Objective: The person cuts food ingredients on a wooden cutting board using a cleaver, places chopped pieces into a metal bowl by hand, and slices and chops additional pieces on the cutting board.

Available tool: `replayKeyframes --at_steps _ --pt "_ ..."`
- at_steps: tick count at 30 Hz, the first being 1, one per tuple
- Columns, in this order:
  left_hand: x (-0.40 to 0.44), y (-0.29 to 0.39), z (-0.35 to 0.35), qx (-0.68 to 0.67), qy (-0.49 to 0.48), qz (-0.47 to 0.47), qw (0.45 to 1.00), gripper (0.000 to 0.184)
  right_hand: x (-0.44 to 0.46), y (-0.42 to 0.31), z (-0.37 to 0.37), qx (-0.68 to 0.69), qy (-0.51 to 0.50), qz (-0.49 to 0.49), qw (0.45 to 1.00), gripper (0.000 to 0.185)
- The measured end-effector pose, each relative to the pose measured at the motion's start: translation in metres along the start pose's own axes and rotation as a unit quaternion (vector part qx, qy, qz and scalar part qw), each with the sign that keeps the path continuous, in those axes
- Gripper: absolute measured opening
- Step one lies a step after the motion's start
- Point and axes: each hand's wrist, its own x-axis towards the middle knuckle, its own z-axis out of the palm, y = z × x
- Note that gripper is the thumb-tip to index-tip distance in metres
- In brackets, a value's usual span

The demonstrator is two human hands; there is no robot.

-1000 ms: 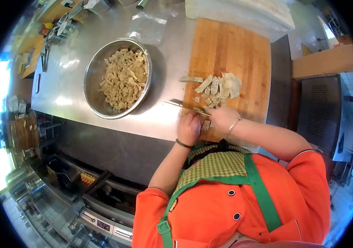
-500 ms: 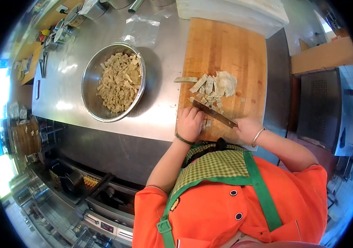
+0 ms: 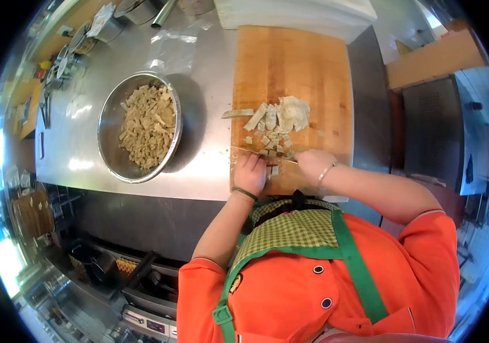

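Note:
My right hand (image 3: 316, 166) is closed round the handle of a knife (image 3: 267, 154), whose blade is seen nearly edge-on and points left. My left hand (image 3: 250, 174) rests at the near left part of the wooden cutting board (image 3: 296, 63), fingertips against the blade; what lies under its fingers is hidden. Just beyond the knife are small cut pieces (image 3: 272, 140), then pale strips (image 3: 256, 117) and a larger flat piece (image 3: 293, 113). One long strip (image 3: 237, 114) sticks out over the board's left edge.
A steel bowl (image 3: 179, 131) of chopped pale pieces (image 3: 148, 126) stands left of the board on the metal table (image 3: 73, 154). A clear plastic bag (image 3: 173, 51) lies behind it. A white box (image 3: 296, 14) borders the board's far edge. Pots (image 3: 136, 8) stand at the far left.
The knife has turned from a slant with its flat side showing to nearly edge-on beside my left fingers. My right hand has moved left. The whole view has shifted.

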Motion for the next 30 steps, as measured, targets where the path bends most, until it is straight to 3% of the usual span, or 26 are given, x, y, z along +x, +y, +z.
replayKeyframes --at_steps 7,9,16,18,22,23,25,27,29,30 --pt "0.001 0.008 -0.009 0.045 -0.070 -0.026 0.996 0.009 0.023 -0.051 -0.020 -0.046 -0.035 -0.033 0.998 0.020" --pt "0.002 0.007 -0.006 0.052 -0.063 -0.016 0.997 0.009 0.030 -0.056 -0.018 -0.001 0.052 -0.039 0.998 0.017" --pt "-0.006 0.006 -0.006 0.046 -0.068 -0.041 0.996 0.008 0.014 -0.019 -0.007 -0.030 -0.029 -0.022 0.999 0.023" --pt "-0.004 0.003 -0.004 0.017 -0.040 -0.034 0.998 0.010 0.024 -0.024 -0.007 -0.043 -0.016 -0.013 0.999 0.024" --pt "-0.002 0.008 -0.014 0.039 -0.082 -0.069 0.993 0.015 0.033 -0.037 -0.009 -0.041 0.001 -0.020 0.999 0.022" --pt "-0.001 0.007 -0.022 0.016 -0.002 -0.001 1.000 0.017 0.029 -0.037 -0.007 -0.041 0.010 -0.018 0.999 0.020" --pt "0.042 0.011 -0.064 0.070 0.034 0.031 0.997 0.015 0.030 -0.037 -0.009 -0.036 0.017 -0.014 0.999 0.018" --pt "0.055 -0.006 -0.084 0.124 0.064 0.056 0.989 0.013 0.031 -0.040 -0.013 -0.047 -0.036 -0.013 0.998 0.020" --pt "0.067 -0.038 -0.084 0.064 -0.230 0.098 0.966 0.009 0.028 -0.039 -0.013 -0.051 -0.005 -0.024 0.998 0.021" --pt "0.067 -0.039 -0.082 0.062 -0.232 0.097 0.966 0.009 0.027 -0.040 -0.010 -0.045 0.019 -0.034 0.998 0.022"
